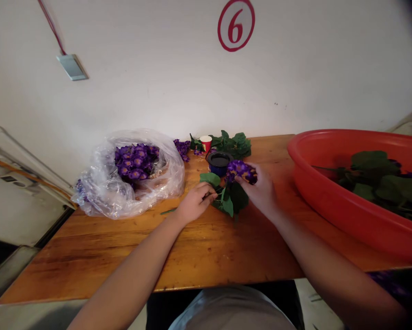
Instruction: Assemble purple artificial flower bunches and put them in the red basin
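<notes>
Purple flowers [239, 170] and green leaves [238, 197] in two hands

The left hand [196, 200] pinches a leafy stem, fingertips pressed together. The right hand [263, 189] grips the purple flowers between thumb and fingers, above the wooden table [192, 261] and just in front of a dark pot [218, 170]. A plastic bag [161, 195] of flowers lies left; a red tub [333, 215] stands right.

forearms [133, 270] bare | fingers [210, 198] bare | top [235, 309] grey-brown, pale blue edge [185, 310] | trousers [163, 309] dark
</notes>
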Motion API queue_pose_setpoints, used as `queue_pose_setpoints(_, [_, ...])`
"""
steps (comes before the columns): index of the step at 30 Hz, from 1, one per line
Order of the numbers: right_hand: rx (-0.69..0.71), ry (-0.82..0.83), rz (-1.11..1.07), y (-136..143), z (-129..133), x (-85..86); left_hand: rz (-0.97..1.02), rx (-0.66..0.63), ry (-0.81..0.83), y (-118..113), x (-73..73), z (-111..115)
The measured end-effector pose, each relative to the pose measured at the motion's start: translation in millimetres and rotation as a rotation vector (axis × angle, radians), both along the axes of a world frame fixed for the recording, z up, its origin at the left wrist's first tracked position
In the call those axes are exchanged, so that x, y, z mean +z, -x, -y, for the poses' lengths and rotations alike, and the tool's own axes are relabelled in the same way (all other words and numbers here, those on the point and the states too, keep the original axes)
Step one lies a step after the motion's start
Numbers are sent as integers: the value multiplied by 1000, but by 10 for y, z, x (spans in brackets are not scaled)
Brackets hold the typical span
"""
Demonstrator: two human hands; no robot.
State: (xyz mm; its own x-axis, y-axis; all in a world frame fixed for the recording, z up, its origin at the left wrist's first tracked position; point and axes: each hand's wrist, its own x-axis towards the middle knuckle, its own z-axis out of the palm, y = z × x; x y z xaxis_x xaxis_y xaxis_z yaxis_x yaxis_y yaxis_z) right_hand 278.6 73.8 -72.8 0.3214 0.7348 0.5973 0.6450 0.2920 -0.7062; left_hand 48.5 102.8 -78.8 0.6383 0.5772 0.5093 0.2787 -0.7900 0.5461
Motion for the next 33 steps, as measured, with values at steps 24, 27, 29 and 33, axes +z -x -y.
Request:
queue_pose_setpoints(24, [428,-44,470,266,217,96,175,90,246,-118,13,108])
queue_pose_setpoints(27, [434,-16,465,271,218,103,119,90,208,-121,67,144])
queue_pose_setpoints(29, [424,1,441,272,221,108,70,92,174,-117,107,175])
queue_pose_setpoints(33, [418,21,415,282,240,118,-4,101,93,-93,169,215])
